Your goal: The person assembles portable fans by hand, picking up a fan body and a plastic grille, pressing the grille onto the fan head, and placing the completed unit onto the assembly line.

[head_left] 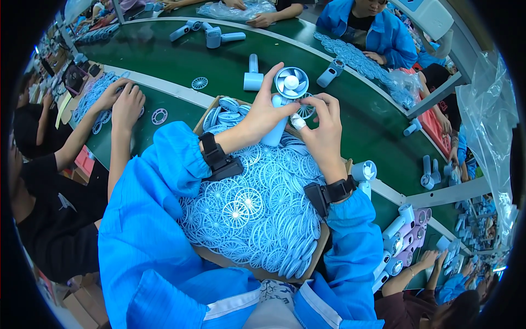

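Observation:
My left hand (262,114) is closed around a light blue handheld fan (292,83), its head up and the blades bare. Just right of it, my right hand (324,131) pinches a round, spoked, light blue fan grille (307,111) close beside the fan head; whether the two touch, I cannot tell. White wrapping covers my right thumb tip. Both hands are above the far side of a cardboard box (324,241), which sits against my body heaped with light blue grilles (241,192).
A green conveyor belt (378,126) crosses ahead, carrying several blue fans (215,38) and a loose grille (199,83). Another fan (364,171) stands right of the box, near a stack of blue and purple fans (405,236). Co-workers' hands (127,104) are at the left.

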### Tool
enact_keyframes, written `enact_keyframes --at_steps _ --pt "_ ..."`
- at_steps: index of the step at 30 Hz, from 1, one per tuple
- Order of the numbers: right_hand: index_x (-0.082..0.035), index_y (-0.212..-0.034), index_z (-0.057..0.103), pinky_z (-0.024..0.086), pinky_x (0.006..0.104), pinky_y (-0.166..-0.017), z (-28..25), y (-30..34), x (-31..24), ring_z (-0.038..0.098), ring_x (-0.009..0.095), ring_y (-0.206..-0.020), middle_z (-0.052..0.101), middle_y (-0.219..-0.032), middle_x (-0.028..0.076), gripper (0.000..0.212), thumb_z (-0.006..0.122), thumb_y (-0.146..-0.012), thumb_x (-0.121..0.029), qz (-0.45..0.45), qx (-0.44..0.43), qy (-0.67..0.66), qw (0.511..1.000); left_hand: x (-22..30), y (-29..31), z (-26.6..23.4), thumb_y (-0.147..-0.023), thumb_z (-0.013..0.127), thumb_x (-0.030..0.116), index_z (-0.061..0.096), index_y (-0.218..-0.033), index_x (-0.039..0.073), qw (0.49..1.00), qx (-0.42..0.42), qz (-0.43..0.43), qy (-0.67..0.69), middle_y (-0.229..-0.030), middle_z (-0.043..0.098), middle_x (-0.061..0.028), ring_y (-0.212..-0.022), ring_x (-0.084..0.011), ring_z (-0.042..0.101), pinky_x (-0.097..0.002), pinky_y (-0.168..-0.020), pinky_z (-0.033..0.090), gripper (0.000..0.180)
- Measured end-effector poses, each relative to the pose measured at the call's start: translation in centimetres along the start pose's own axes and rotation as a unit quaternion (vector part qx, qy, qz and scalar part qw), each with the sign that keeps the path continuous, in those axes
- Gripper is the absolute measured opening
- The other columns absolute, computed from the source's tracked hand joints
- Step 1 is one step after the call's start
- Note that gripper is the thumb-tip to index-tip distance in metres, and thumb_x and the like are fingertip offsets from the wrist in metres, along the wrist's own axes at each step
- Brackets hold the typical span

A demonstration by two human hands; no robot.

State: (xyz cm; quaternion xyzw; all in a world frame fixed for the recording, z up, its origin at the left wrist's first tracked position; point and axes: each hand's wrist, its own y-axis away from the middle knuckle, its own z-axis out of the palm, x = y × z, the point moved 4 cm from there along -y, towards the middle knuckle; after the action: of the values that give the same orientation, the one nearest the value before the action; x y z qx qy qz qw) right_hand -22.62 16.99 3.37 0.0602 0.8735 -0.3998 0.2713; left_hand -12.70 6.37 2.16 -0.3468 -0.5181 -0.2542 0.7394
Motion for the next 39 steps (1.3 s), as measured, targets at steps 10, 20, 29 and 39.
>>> enact_keyframes --at_steps 10,20,29,39 --pt "-0.008 -0.102 0.061 0.052 0.0369 -0.07 0.1 0.2 0.2 0.062 0.028 -0.089 0.05 -0.111 0.012 0.04 0.079 -0.066 -0.011 0.013 -0.012 -0.002 1.0 0.0 0.2 0.2 -0.08 0.066 0.001 0.013 -0.149 0.018 0.999 -0.008 -0.029 0.016 -0.124 0.051 -0.0112 -0.104 -0.0169 0.057 -0.0299 -0.081 0.051 0.088" --pt "-0.009 -0.102 0.062 0.048 0.0293 -0.061 0.0 0.3 0.5 0.056 0.018 -0.073 0.053 -0.108 0.009 0.04 0.078 -0.065 -0.009 -0.008 0.005 0.014 1.0 -0.7 -0.1 0.2 -0.081 0.065 0.0 0.015 -0.148 0.017 1.0 -0.003 -0.025 0.009 -0.125 0.049 -0.01 -0.104 -0.0163 0.055 -0.0295 -0.08 0.049 0.085" --pt "-0.007 -0.104 0.061 0.051 0.0341 -0.072 -0.8 0.3 -0.4 0.06 0.028 -0.089 0.054 -0.109 0.011 0.045 0.08 -0.063 -0.009 -0.02 0.014 -0.01 1.0 0.3 0.2 0.9 -0.081 0.064 -0.002 0.015 -0.148 0.014 1.0 0.004 -0.017 0.01 -0.127 0.048 -0.0106 -0.111 -0.0172 0.052 -0.0301 -0.09 0.046 0.084" --pt "-0.005 -0.111 0.06 0.051 0.0359 -0.083 -0.7 0.5 -0.7 0.059 0.031 -0.103 0.055 -0.119 0.015 0.044 0.075 -0.07 -0.006 -0.063 0.049 -0.016 0.997 0.1 0.0 0.7 -0.081 0.065 -0.002 0.019 -0.146 0.014 0.996 0.039 0.072 -0.035 -0.123 0.049 -0.0103 -0.109 -0.0176 0.053 -0.0298 -0.09 0.046 0.081"
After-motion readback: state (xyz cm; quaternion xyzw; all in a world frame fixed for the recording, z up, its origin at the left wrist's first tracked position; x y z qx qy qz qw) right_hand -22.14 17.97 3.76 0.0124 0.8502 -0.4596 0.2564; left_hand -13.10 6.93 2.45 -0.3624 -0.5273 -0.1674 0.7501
